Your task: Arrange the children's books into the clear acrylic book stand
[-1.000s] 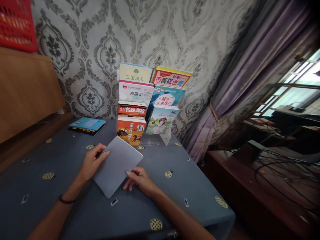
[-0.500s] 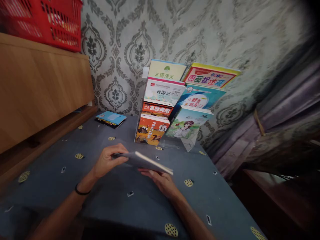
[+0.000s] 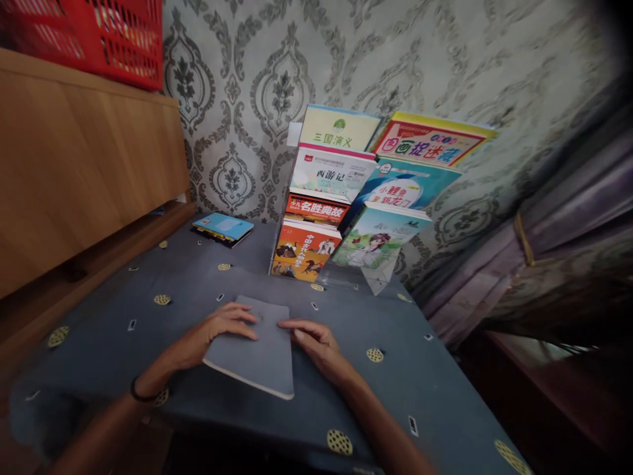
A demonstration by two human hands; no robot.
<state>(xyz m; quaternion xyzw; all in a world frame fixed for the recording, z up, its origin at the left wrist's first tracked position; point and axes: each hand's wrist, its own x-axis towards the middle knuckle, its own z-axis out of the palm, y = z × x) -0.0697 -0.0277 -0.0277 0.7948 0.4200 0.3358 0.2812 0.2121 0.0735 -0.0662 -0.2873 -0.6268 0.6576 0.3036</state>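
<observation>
A grey, soft-covered notebook lies closed on the dark cloth, its pale page edge facing me. My left hand rests over its left side, with the fingers and thumb stretched out flat on the cover. At the right edge, my right hand reaches in with its index finger extended, the tip touching the cover. The thumb of that hand is beside the edge, while its other fingers are partly hidden. Neither hand is wrapped round the notebook.
Behind stands a clear display rack with several picture books in two columns, including an orange book. A small stack with a blue book sits back left. A wooden cabinet carries a red basket. A curtain hangs right.
The notebook was held up edge-on between both hands; now it lies flat, cover up, nearer me. Both hands have loosened, and the left rests on top of it.
</observation>
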